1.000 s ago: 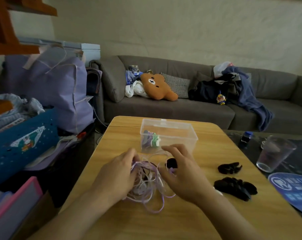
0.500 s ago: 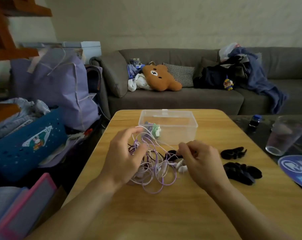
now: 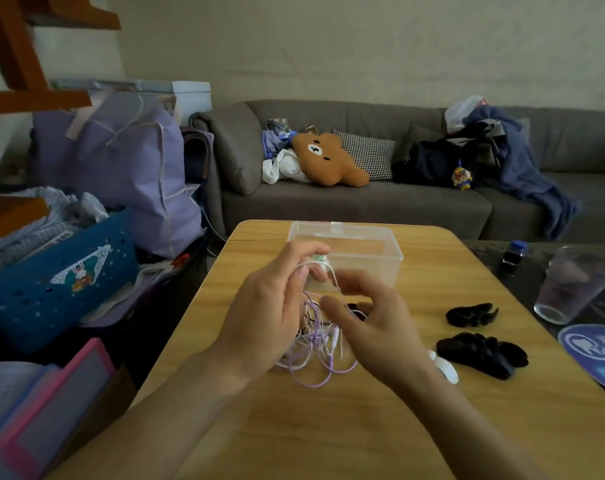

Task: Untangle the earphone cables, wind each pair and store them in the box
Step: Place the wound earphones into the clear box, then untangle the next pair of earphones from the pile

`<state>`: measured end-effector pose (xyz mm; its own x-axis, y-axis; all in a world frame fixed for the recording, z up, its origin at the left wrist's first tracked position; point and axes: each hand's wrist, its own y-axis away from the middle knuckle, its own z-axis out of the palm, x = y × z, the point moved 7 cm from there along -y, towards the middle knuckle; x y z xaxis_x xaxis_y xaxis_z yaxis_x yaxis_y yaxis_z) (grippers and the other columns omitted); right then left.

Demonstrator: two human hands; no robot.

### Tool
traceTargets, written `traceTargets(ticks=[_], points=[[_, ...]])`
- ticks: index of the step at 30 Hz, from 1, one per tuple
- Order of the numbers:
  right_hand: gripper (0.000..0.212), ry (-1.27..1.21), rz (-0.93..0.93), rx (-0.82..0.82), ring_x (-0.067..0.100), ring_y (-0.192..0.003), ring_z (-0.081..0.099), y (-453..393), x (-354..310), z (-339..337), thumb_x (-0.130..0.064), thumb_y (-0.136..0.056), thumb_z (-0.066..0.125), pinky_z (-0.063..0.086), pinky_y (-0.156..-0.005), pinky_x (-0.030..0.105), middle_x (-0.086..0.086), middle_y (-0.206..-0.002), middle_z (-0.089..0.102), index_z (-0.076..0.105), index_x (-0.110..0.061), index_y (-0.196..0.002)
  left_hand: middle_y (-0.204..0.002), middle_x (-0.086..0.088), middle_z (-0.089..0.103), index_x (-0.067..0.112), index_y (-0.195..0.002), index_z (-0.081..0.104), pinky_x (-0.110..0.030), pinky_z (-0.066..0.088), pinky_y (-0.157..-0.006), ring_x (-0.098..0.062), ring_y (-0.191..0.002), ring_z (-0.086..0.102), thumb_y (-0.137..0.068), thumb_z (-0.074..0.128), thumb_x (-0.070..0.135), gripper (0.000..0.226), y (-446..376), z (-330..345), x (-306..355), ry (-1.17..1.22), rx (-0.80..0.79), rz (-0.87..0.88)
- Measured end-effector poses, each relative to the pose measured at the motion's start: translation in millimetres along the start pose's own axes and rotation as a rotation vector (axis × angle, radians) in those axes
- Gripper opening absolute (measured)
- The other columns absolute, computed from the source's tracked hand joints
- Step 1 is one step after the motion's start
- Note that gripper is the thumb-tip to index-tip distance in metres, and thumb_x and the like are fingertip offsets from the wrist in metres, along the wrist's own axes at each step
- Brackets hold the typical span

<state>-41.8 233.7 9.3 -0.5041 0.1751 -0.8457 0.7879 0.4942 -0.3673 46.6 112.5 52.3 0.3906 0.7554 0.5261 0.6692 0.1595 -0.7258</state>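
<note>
Earphone cables (image 3: 315, 344), purple-white tangle part-hidden by hands, left hand (image 3: 270, 306) pinching white strand, right hand (image 3: 370, 323) blurred, grasp indeterminate, clear box (image 3: 363, 251) behind.

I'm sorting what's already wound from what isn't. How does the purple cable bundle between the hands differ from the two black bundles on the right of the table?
The purple cable bundle is pale, loose and tangled, with loops spilling onto the table; the black bundles are dark and compact. The left hand and right hand work the purple one; the black ones lie untouched. All are outside the clear box.
</note>
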Motion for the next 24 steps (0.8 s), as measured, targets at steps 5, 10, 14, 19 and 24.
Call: traceTargets(ticks=[5,10,14,19,24], points=[[0.017,-0.575,0.334,0.140,0.019,-0.069,0.065,-8,7,-13,-0.015,-0.096,0.060,0.054,-0.072,0.030,0.004,-0.071,0.070,0.071,-0.005,-0.089,-0.088,0.015,0.061,0.025,-0.117,0.062,-0.022,0.045,-0.053,0.002,-0.056,0.049,-0.092,0.066,0.019,0.026,-2,-12,-18,-0.341,0.055,-0.034],[0.020,-0.598,0.228,-0.029,0.009,-0.043,0.033,-14,-7,-33,-0.017,-0.088,0.067,0.030,-0.039,0.022,0.001,-0.059,0.052,0.070,-0.001,-0.098,-0.074,0.009,0.068,0.025,-0.088,0.065,-0.029,0.049,-0.055,-0.003,-0.055,0.057,-0.094,0.064,0.020,0.008,2,-35,-51,-0.232,0.234,-0.328],[0.025,-0.414,0.159,-0.172,0.013,-0.046,0.038,-16,1,-51,-0.022,-0.078,0.072,0.030,-0.041,0.022,0.008,-0.062,0.059,0.074,-0.003,-0.095,-0.045,-0.004,0.052,0.010,-0.065,0.059,-0.028,0.049,-0.050,-0.024,-0.048,0.053,-0.093,0.052,0.004,0.030,9,-40,-80,0.285,0.361,-0.710],[0.025,-0.134,0.148,-0.177,0.023,-0.060,0.066,-13,20,-52,-0.023,-0.074,0.079,0.056,-0.058,0.026,0.011,-0.069,0.072,0.075,-0.010,-0.095,-0.044,-0.001,0.026,0.022,-0.041,0.044,-0.038,0.046,-0.068,-0.022,-0.044,0.034,-0.092,0.047,0.009,0.053,8,-22,-63,0.745,0.341,-0.737],[0.004,-0.028,0.142,0.033,0.008,-0.064,0.068,-19,24,-59,-0.020,-0.087,0.073,0.054,-0.061,0.018,0.003,-0.072,0.074,0.073,-0.016,-0.090,-0.045,-0.001,0.013,0.022,-0.044,0.027,-0.028,0.019,-0.041,-0.013,-0.037,0.014,-0.086,0.052,0.031,0.050,1,-17,-45,0.985,0.131,-0.584]])
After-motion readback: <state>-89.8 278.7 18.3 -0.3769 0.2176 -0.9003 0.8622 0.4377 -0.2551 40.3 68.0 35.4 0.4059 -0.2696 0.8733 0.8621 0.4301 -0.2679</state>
